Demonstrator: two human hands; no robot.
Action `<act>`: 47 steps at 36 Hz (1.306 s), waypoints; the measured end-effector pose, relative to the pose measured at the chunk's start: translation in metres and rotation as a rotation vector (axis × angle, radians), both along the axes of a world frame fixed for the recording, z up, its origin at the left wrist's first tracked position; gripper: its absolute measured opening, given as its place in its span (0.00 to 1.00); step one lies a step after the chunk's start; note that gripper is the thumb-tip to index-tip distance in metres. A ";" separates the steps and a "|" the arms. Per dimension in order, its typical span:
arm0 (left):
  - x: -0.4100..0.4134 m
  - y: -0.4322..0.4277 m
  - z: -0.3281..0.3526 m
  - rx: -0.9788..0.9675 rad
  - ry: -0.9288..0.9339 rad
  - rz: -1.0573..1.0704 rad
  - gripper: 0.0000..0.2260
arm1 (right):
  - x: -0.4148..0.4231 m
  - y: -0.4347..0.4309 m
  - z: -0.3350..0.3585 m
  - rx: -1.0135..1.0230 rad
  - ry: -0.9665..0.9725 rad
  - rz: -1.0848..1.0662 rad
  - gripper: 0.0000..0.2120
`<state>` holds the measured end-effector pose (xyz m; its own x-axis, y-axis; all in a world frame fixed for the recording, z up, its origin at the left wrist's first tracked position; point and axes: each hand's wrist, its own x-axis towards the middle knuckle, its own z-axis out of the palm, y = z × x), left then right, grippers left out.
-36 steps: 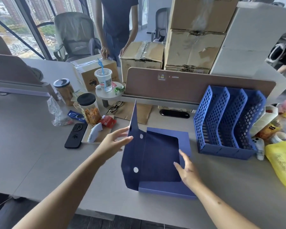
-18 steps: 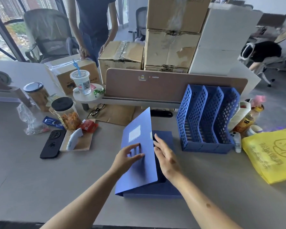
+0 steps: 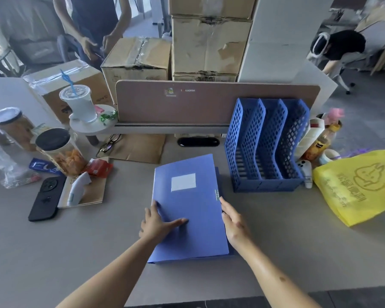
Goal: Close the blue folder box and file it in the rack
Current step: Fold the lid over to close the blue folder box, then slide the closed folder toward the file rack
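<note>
Fingers [image 3: 178,221] of the left hand [image 3: 156,223] lie flat and released on the blue folder box [image 3: 189,210]; the right hand [image 3: 235,221] rests open along its 3 o'clock edge. The box lies shut on the bench [image 3: 287,236], long axis 12-to-6. The rack [image 3: 267,147] stands at 1 o'clock, nearer the right hand.
</note>
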<state>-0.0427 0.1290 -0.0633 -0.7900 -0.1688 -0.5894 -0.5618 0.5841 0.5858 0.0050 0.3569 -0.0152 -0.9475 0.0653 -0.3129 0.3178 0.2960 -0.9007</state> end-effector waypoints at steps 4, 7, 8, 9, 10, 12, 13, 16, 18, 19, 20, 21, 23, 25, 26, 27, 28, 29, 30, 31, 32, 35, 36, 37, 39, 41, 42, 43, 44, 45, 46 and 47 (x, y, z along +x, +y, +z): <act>-0.002 0.014 -0.003 0.012 0.024 0.022 0.65 | -0.001 0.009 -0.011 -0.029 -0.070 -0.062 0.21; -0.002 0.024 -0.004 0.000 0.024 0.039 0.63 | -0.002 0.014 -0.019 -0.026 -0.122 -0.124 0.21; -0.001 0.027 -0.004 -0.014 0.018 0.041 0.63 | -0.002 0.015 -0.021 -0.039 -0.137 -0.139 0.21; 0.000 0.030 -0.005 -0.033 0.014 0.041 0.62 | -0.001 0.016 -0.023 -0.053 -0.155 -0.150 0.21; 0.001 0.032 -0.005 -0.053 0.013 0.041 0.62 | -0.001 0.017 -0.025 -0.069 -0.173 -0.156 0.21; 0.002 0.037 -0.006 -0.084 0.019 0.035 0.62 | -0.001 0.018 -0.030 -0.096 -0.209 -0.177 0.22; 0.003 0.040 -0.006 -0.098 0.023 0.033 0.62 | 0.000 0.018 -0.032 -0.108 -0.227 -0.187 0.22; 0.006 0.048 -0.007 -0.144 0.025 0.030 0.62 | 0.002 0.019 -0.039 -0.131 -0.256 -0.200 0.24; 0.007 0.054 -0.007 -0.165 0.028 0.041 0.61 | 0.003 0.022 -0.042 -0.132 -0.262 -0.203 0.24; 0.008 0.057 -0.007 -0.173 0.028 0.048 0.61 | 0.004 0.023 -0.045 -0.127 -0.272 -0.204 0.24; 0.009 0.059 -0.007 -0.182 0.028 0.052 0.61 | 0.004 0.025 -0.046 -0.123 -0.283 -0.206 0.24; 0.009 0.061 -0.007 -0.194 0.026 0.052 0.61 | 0.004 0.027 -0.048 -0.115 -0.298 -0.209 0.23; 0.010 0.064 -0.007 -0.214 0.024 0.049 0.60 | 0.005 0.029 -0.049 -0.102 -0.316 -0.204 0.23; 0.010 0.065 -0.008 -0.224 0.024 0.046 0.60 | 0.004 0.031 -0.049 -0.102 -0.325 -0.202 0.23; 0.010 0.065 -0.008 -0.227 0.025 0.045 0.60 | 0.004 0.031 -0.049 -0.110 -0.329 -0.202 0.23; 0.010 0.065 -0.008 -0.229 0.027 0.044 0.60 | 0.003 0.031 -0.049 -0.113 -0.334 -0.207 0.23; 0.010 0.065 -0.009 -0.232 0.030 0.043 0.60 | 0.003 0.031 -0.048 -0.109 -0.335 -0.208 0.23; 0.010 0.065 -0.009 -0.235 0.033 0.041 0.60 | 0.003 0.031 -0.049 -0.098 -0.333 -0.212 0.23; 0.011 0.065 -0.009 -0.238 0.034 0.040 0.60 | 0.002 0.031 -0.051 -0.076 -0.329 -0.213 0.23; 0.011 0.065 -0.009 -0.239 0.034 0.039 0.60 | 0.001 0.032 -0.052 -0.054 -0.327 -0.213 0.22; 0.010 0.065 -0.008 -0.239 0.031 0.039 0.60 | 0.000 0.033 -0.053 -0.029 -0.325 -0.208 0.21; 0.009 0.066 -0.007 -0.233 0.020 0.035 0.59 | -0.009 0.037 -0.054 0.076 -0.341 -0.190 0.18; 0.008 0.065 -0.007 -0.230 0.016 0.032 0.59 | -0.014 0.039 -0.055 0.111 -0.349 -0.189 0.18; 0.008 0.065 -0.006 -0.225 0.013 0.028 0.59 | -0.019 0.041 -0.056 0.143 -0.354 -0.195 0.18; 0.008 0.064 -0.006 -0.218 0.010 0.020 0.59 | -0.032 0.045 -0.060 0.182 -0.361 -0.222 0.18; 0.008 0.064 -0.007 -0.223 0.007 0.006 0.59 | -0.044 0.049 -0.066 0.195 -0.384 -0.232 0.14; 0.008 0.063 -0.007 -0.227 0.006 0.000 0.59 | -0.049 0.051 -0.070 0.189 -0.389 -0.230 0.13; 0.008 0.063 -0.008 -0.231 0.006 -0.004 0.59 | -0.054 0.052 -0.073 0.185 -0.392 -0.227 0.15; 0.008 0.063 -0.008 -0.233 0.008 -0.006 0.59 | -0.057 0.053 -0.077 0.185 -0.391 -0.223 0.17; 0.008 0.062 -0.008 -0.234 0.011 -0.007 0.59 | -0.058 0.053 -0.078 0.191 -0.390 -0.223 0.19; 0.008 0.062 -0.009 -0.235 0.014 -0.006 0.59 | -0.060 0.053 -0.081 0.195 -0.387 -0.225 0.20; 0.008 0.062 -0.009 -0.235 0.016 -0.004 0.59 | -0.060 0.053 -0.081 0.200 -0.388 -0.232 0.20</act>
